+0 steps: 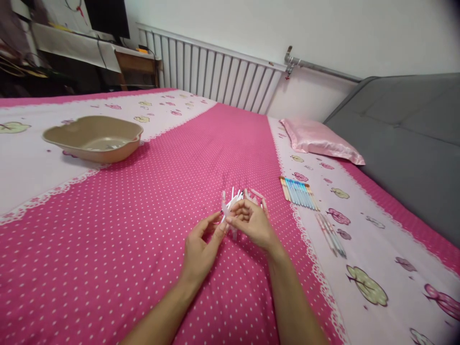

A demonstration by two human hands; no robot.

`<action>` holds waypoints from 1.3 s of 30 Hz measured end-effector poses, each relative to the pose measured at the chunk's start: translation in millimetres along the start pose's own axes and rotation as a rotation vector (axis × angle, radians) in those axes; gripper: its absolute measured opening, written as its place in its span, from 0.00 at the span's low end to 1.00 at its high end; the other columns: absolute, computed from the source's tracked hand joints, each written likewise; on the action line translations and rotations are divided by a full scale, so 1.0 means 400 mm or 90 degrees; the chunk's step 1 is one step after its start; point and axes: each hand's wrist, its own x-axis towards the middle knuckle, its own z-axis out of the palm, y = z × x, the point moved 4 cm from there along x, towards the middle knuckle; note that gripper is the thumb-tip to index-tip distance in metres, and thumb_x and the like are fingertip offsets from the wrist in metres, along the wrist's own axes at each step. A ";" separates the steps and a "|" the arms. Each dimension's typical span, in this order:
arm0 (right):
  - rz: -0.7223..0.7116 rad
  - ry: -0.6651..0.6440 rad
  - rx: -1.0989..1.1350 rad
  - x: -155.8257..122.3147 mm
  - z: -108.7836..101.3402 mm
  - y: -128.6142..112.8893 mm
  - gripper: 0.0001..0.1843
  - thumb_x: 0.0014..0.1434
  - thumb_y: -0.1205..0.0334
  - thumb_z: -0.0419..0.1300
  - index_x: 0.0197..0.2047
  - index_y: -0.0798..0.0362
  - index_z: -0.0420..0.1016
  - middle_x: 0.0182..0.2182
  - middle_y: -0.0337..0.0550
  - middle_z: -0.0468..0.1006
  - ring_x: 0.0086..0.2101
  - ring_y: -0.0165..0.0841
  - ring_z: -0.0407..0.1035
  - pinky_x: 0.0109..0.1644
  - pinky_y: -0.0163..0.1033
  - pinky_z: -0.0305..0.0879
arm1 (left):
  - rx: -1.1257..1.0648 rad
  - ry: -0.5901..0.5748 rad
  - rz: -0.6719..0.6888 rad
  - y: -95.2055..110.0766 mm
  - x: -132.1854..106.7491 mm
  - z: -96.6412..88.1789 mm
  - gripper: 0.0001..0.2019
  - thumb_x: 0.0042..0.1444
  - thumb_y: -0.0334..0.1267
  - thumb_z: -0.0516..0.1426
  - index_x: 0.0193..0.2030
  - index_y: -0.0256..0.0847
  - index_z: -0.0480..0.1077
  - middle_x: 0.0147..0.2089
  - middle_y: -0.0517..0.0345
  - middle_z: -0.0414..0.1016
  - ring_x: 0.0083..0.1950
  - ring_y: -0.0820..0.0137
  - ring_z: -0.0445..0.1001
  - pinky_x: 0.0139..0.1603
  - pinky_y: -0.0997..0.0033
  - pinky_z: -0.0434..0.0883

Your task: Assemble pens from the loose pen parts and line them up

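Observation:
My left hand [203, 242] is closed in a pinch, thumb and fingertips meeting at the lower end of a slim white stick [225, 213]. From the right, my right hand [253, 223] pinches the same stick with curled fingers. The stick's exact kind is too small to tell. Just beyond the fingertips lies a loose pile of white sticks [234, 197] mixed with pale pink translucent pieces [258, 193]. My right hand covers part of this pile.
A row of blue pens [300, 193], with a few orange-toned ones, lies to the right. Nearer me are several pale pens [331, 235]. A beige basin [97, 155] with small items inside stands at left. A pink pillow [321, 141] lies by the grey headboard [406, 124].

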 end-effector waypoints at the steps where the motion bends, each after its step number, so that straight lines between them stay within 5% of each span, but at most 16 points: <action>1: -0.004 -0.018 0.015 -0.001 0.015 -0.002 0.15 0.44 0.57 0.68 0.32 0.53 0.68 0.27 0.36 0.72 0.26 0.27 0.68 0.31 0.33 0.65 | -0.054 -0.013 -0.013 0.001 0.001 0.002 0.23 0.53 0.48 0.58 0.53 0.39 0.70 0.50 0.48 0.75 0.50 0.61 0.74 0.50 0.59 0.72; 8: 0.030 -0.140 0.112 -0.014 0.059 -0.008 0.14 0.47 0.57 0.67 0.36 0.54 0.74 0.32 0.41 0.78 0.32 0.32 0.73 0.39 0.39 0.70 | -0.200 -0.017 -0.055 0.009 0.004 0.000 0.19 0.51 0.46 0.60 0.45 0.36 0.74 0.41 0.50 0.78 0.41 0.64 0.76 0.45 0.64 0.74; 14: -0.071 0.050 -0.212 -0.001 0.001 -0.007 0.12 0.58 0.63 0.54 0.41 0.53 0.77 0.35 0.44 0.80 0.36 0.35 0.73 0.43 0.41 0.67 | -0.225 0.095 -0.077 0.004 0.005 -0.021 0.20 0.53 0.48 0.58 0.48 0.37 0.71 0.34 0.57 0.74 0.28 0.75 0.69 0.31 0.75 0.71; 21: -0.115 -0.017 -0.541 -0.005 0.047 -0.002 0.15 0.63 0.61 0.50 0.45 0.50 0.77 0.38 0.46 0.76 0.43 0.36 0.66 0.50 0.42 0.59 | -0.197 0.078 -0.088 0.003 0.003 -0.018 0.20 0.57 0.49 0.54 0.49 0.37 0.69 0.24 0.65 0.65 0.22 0.79 0.61 0.23 0.81 0.61; 30: -0.134 0.018 -0.673 -0.018 0.071 -0.017 0.12 0.62 0.58 0.53 0.44 0.48 0.76 0.40 0.45 0.72 0.44 0.38 0.63 0.50 0.44 0.56 | -0.155 0.047 -0.091 0.001 0.002 -0.017 0.21 0.58 0.50 0.53 0.50 0.36 0.68 0.24 0.65 0.64 0.23 0.79 0.60 0.24 0.79 0.60; 39: -0.191 -0.032 -0.657 -0.015 0.085 -0.005 0.14 0.64 0.59 0.50 0.47 0.49 0.74 0.42 0.43 0.74 0.45 0.38 0.61 0.51 0.44 0.56 | -0.169 0.054 -0.089 0.002 0.002 -0.016 0.20 0.57 0.49 0.54 0.49 0.35 0.69 0.24 0.64 0.64 0.23 0.78 0.60 0.24 0.78 0.61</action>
